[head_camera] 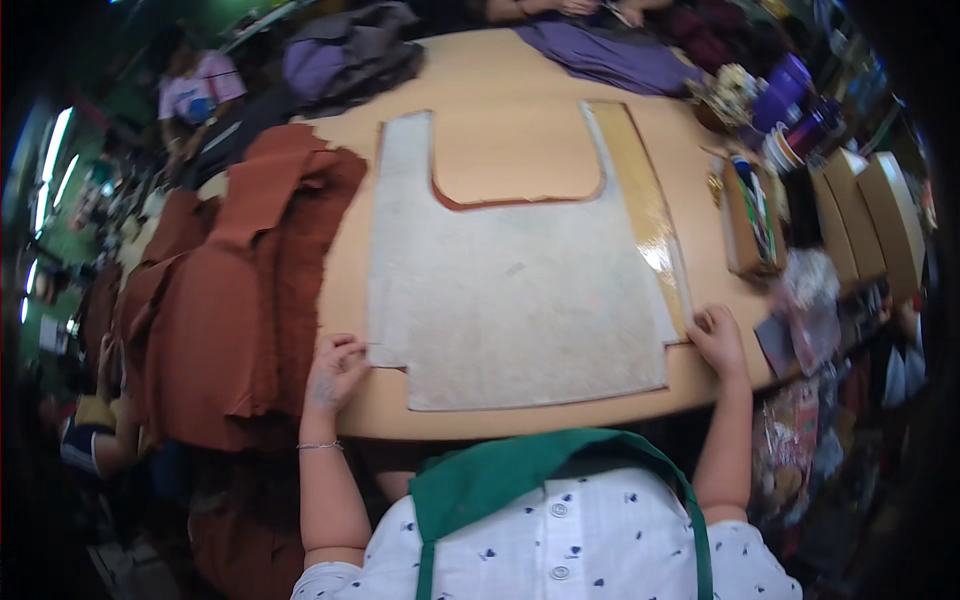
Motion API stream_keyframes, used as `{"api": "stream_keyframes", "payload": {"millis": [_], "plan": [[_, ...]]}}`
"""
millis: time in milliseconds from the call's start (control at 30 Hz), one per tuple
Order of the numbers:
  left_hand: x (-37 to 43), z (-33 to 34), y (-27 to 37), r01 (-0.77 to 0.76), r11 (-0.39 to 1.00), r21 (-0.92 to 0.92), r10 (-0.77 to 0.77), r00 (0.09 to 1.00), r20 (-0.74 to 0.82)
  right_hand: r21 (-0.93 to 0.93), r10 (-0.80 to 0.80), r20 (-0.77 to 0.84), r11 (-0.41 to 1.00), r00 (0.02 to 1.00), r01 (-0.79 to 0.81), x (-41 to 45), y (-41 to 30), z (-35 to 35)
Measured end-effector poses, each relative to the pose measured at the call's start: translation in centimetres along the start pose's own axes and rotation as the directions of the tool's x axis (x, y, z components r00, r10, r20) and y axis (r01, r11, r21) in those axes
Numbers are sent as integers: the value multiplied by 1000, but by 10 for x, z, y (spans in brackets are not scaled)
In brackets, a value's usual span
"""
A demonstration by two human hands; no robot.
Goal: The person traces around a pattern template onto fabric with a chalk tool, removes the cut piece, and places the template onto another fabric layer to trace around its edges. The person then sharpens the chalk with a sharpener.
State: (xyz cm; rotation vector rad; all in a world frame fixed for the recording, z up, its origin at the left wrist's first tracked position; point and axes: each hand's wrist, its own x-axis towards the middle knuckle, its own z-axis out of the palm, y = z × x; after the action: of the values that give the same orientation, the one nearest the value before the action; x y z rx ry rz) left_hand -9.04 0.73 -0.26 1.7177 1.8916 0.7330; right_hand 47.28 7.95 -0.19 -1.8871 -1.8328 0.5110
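Observation:
Flat on the table before me lies a pale grey panel [517, 300] with a deep U-shaped cut-out at its far side and two upright arms. A reddish-brown edge [517, 202] shows along the bottom of the cut-out. Down its right arm runs a glossy yellow strip [637, 187] that catches the light. My left hand [335, 375] pinches the panel's lower left tab between thumb and fingers. At the lower right tab, the fingertips of my right hand [720, 339] are closed on the corner, beside the end of the yellow strip.
Rust-brown fabric or leather [217, 322] is heaped on the left. Purple cloth [600, 56] lies at the far side near another person's hands [600, 9]. A box of pens [750, 217], cardboard boxes [862, 217] and a plastic bag [806, 307] stand right. Another person [199, 90] is far left.

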Motion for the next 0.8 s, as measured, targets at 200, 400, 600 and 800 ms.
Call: {"api": "stream_keyframes", "payload": {"millis": [200,400,600,800], "plan": [[76,-10,6,75,996,-50,-83,976,-199,48,113,-184,993,977,-105,33,-53,24],[231,21,19,25,1000,11,-21,959,-283,-52,-308,-229,951,923,305,44,-111,96],[330,37,26,427,893,143,-372,877,-303,-37,-354,-207,934,912,354,45,-112,96],[363,33,34,555,817,-158,-576,800,-166,-28,-312,-172,950,934,312,46,-118,95]]}}
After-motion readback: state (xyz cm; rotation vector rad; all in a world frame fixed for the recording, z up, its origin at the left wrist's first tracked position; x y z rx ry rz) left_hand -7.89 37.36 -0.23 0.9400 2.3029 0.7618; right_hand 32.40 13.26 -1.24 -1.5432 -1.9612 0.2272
